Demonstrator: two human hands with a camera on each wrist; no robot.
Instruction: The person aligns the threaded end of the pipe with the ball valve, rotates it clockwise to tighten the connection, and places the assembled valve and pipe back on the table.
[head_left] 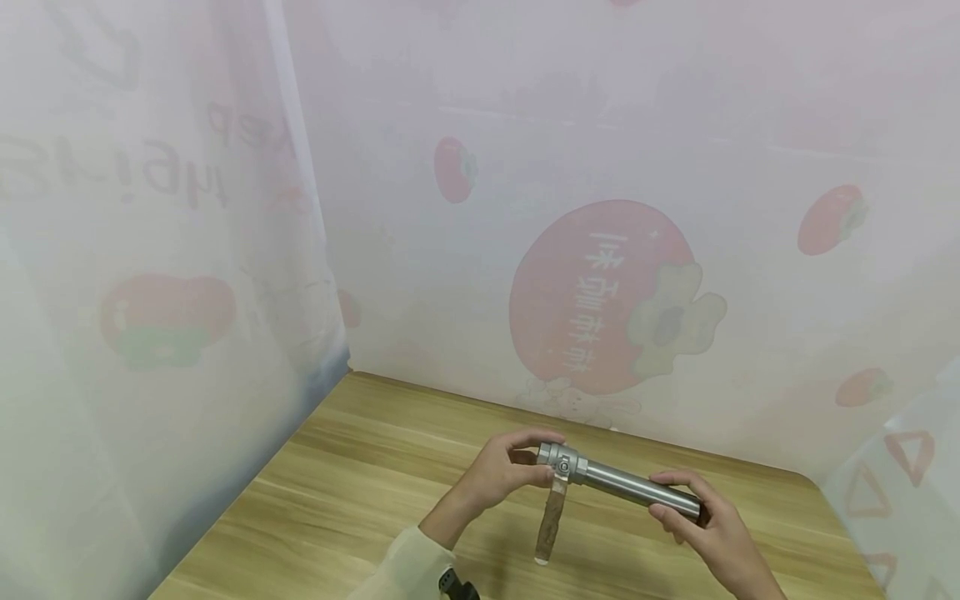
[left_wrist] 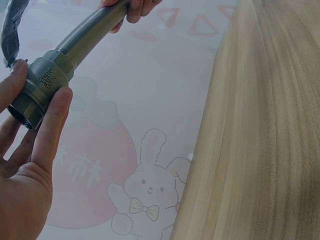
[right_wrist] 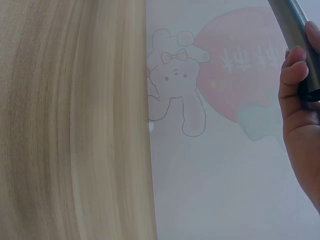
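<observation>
A metal ball valve (head_left: 564,463) is joined to a straight steel pipe (head_left: 637,486), and both hands hold the piece up over the table. My left hand (head_left: 501,472) grips the valve's free end between thumb and fingers. In the left wrist view, raised lettering shows on the valve body (left_wrist: 48,77), and its open end faces the palm. The valve's lever handle (head_left: 551,523), in a worn brownish wrapping, points down toward me. My right hand (head_left: 708,521) holds the pipe's far end, fingers curled round it; in the right wrist view the pipe (right_wrist: 295,37) runs up out of frame.
Under the hands is a wood-grain table (head_left: 360,450), its back edge against a pale curtain (head_left: 420,292) printed with red fruit and a rabbit. Another curtain (head_left: 172,433) hangs along the left side. A dark band (head_left: 457,585) sits at the left wrist.
</observation>
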